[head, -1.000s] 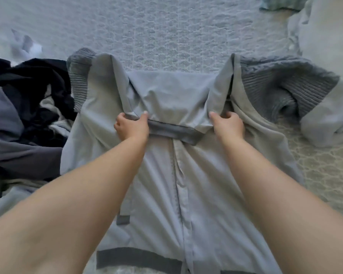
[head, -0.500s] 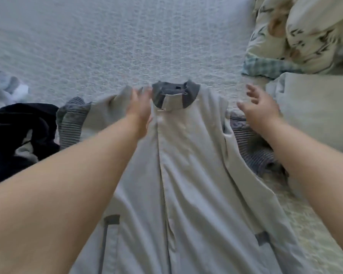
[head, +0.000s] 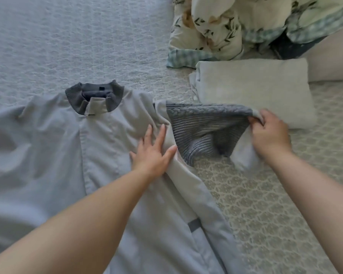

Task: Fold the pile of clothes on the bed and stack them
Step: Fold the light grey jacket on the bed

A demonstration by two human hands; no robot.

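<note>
Half a second back, left hand up by the collar and right hand spread in the air off the garment's edge; now both lower and further right, and the dark clothes pile at the left gone from view. Left hand flat, fingers straight and slightly fanned, pressing on the jacket just inside its right shoulder seam; right hand curled, pinching the pale cuff end of the ribbed grey sleeve and holding it raised off the bedspread — sleeve stretched between the two hands, sagging in the middle. Jacket front-up on the bed, knitted collar at the far end, body running back under both forearms; a folded pale garment just beyond the right hand, a floral duvet bunched further off at the top right.
</note>
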